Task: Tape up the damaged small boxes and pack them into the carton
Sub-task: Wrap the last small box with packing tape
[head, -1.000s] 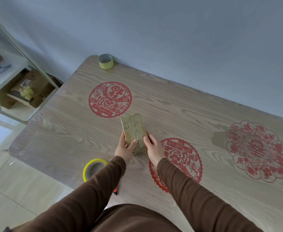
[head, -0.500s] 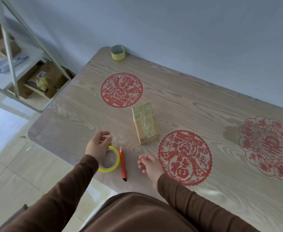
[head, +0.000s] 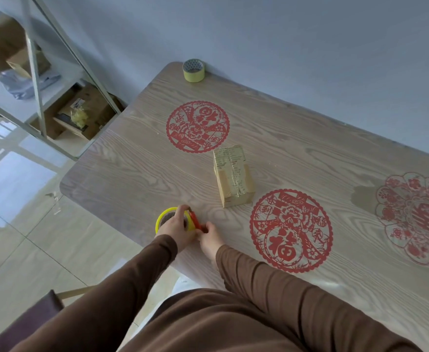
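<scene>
L hand [head: 176,228] grips tape roll [head: 160,219], R hand [head: 209,236] pinches red cutter [head: 195,221], small box [head: 233,175] apart

Yellow tape roll [head: 163,216]; red cutter [head: 195,219]; tan small box [head: 233,176]; red paper-cuts [head: 197,127].

Three red paper-cut decorations [head: 197,127] lay flat across the wooden table [head: 137,171]; a metal shelf [head: 37,80] of cartons stood beside its left edge.

Wood-grain table [head: 137,158] carries: taped small box [head: 233,176], yellow tape roll [head: 161,219], red pen [head: 195,221], second tape roll [head: 193,70], three red paper-cut decals [head: 197,127].
</scene>
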The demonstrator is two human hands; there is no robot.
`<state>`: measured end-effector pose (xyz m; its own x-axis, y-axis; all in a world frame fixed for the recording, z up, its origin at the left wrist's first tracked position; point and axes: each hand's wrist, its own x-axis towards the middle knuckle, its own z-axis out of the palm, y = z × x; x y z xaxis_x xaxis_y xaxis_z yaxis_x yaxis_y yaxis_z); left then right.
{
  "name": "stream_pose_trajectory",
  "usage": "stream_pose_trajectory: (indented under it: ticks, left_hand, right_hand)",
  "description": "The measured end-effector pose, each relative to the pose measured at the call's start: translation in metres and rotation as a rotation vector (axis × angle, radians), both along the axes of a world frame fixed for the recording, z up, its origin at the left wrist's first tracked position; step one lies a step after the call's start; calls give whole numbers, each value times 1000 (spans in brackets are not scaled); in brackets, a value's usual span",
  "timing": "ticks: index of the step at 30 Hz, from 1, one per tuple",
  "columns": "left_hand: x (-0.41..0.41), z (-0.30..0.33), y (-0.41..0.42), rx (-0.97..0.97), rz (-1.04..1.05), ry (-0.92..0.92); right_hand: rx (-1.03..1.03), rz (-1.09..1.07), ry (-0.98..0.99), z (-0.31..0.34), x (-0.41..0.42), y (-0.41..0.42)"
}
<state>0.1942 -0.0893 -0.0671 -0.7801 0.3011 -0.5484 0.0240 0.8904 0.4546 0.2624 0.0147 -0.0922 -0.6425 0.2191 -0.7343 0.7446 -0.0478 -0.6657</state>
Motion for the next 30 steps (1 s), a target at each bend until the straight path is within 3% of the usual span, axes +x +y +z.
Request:
stream_pose_trajectory:
  ticks: [7,11,18,24,26,29,30]
  left_hand:
    - [3,22,8,353,334,-66]
    - [7,32,13,492,341,-138]
    - [14,52,27,578,351,-42]
    - [11,93,53,638,275,14]
    - [7,102,58,629,237,34]
    - [1,106,60,611,187,28]
    - [0,106,59,598,172,24]
  right_hand:
    - [301,-18,351,37,8,12]
    - [417,78,445,48,9,27]
    - [838,412,570,82,2,63]
    - [1076,301,634,109,1,84]
    - [1060,292,657,116,-3,97]
    - [709,359,682,129,-6,118]
    - [687,417,649,133,-3,124]
